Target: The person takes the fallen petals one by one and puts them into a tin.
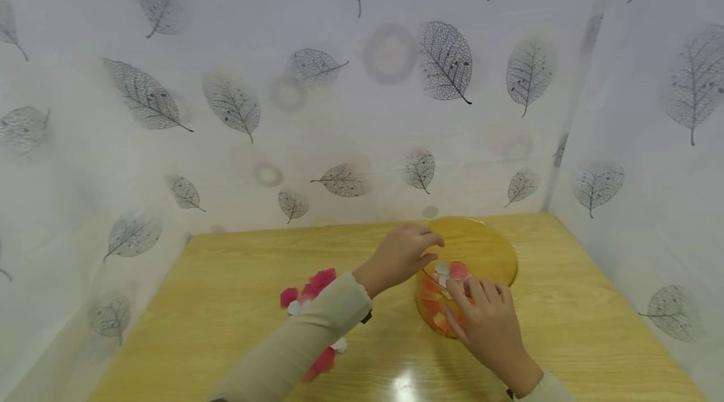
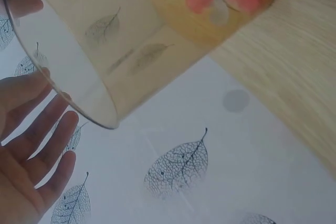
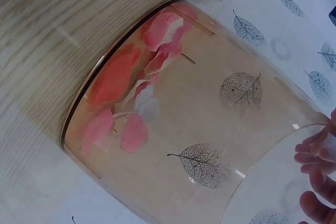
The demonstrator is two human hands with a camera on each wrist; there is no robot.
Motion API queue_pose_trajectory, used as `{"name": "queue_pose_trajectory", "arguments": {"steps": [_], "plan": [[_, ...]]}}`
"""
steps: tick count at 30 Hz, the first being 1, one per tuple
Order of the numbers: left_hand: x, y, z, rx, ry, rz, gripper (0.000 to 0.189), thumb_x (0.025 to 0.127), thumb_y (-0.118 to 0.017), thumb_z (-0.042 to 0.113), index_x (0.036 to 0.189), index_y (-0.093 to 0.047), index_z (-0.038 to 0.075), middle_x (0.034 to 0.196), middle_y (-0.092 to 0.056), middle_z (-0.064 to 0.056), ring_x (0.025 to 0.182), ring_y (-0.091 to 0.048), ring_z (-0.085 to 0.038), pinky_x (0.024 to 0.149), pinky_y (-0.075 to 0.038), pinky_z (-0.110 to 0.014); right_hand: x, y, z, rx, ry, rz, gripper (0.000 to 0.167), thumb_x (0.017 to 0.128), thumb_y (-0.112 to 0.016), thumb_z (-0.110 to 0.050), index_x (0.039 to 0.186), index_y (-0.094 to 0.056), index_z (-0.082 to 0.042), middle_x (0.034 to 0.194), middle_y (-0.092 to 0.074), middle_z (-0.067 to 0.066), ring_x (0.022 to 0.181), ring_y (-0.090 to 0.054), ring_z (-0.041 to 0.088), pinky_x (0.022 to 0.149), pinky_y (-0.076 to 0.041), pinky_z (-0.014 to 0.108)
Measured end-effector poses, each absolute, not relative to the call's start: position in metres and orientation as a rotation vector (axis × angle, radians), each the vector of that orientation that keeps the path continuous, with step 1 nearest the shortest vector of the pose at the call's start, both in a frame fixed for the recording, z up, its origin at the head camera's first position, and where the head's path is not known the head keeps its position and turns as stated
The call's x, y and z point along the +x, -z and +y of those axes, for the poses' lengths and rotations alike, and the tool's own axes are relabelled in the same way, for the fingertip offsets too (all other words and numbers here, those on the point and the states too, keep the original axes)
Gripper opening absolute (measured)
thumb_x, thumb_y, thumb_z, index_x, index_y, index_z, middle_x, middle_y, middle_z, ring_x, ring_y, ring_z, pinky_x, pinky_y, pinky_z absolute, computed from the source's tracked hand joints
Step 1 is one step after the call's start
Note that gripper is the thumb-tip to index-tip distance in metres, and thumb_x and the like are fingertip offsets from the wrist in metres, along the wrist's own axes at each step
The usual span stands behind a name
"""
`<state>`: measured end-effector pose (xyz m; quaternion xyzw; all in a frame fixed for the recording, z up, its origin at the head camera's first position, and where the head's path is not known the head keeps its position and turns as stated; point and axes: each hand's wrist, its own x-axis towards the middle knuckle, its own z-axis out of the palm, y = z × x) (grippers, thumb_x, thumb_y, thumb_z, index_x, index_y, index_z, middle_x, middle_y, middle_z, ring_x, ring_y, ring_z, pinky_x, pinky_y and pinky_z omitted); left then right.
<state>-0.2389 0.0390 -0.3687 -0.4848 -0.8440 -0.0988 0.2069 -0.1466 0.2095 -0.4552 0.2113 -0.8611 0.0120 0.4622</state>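
A clear amber container [image 1: 486, 245] stands on the table, and pink, orange and white petals [image 3: 113, 77] lie at its bottom. My left hand [image 1: 401, 254] reaches to its left side, fingers loosely bent and spread. In the left wrist view, fingertips [image 2: 65, 121] of that hand lie right at the thin round rim. My right hand [image 1: 489, 326] is at the container's near right side, fingers spread, the thumb apart from them and overlapping the amber wall. Neither hand's fingers close round a petal or the wall.
Left of the container, deep pink petals [image 1: 319, 282] and white petals [image 1: 339, 345] lie on the wood-grain table [image 1: 215, 308], partly hidden by my left sleeve [image 1: 305, 345]. Pale leaf-print sheets [image 1: 362, 119] surround the table at the back and both sides.
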Motion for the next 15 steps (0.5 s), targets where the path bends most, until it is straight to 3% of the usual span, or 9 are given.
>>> {"name": "queue_pose_trajectory", "arguments": {"steps": [9, 15], "plan": [[-0.239, 0.370, 0.004, -1.250, 0.350, -2.373, 0.014, 0.085, -0.070, 0.021, 0.098, -0.068, 0.017, 0.096, -0.070, 0.004, 0.089, -0.065, -0.010, 0.081, -0.052, -0.025, -0.146, 0.456, 0.209, 0.513, -0.041, -2.143, 0.051, 0.098, -0.025, -0.047, 0.099, -0.062, -0.011, 0.075, -0.047, 0.006, 0.066, -0.044, 0.025, 0.063, -0.038, 0.042], [-0.241, 0.394, -0.039, -1.192, 0.332, -2.471, 0.012, 0.083, -0.071, 0.021, 0.094, -0.069, 0.017, 0.093, -0.070, 0.004, 0.086, -0.064, -0.011, 0.081, -0.052, -0.028, -0.146, 0.455, 0.208, 0.528, -0.060, -2.112, 0.048, 0.098, -0.028, -0.045, 0.099, -0.062, -0.011, 0.074, -0.047, 0.006, 0.065, -0.044, 0.025, 0.062, -0.037, 0.043]]}}
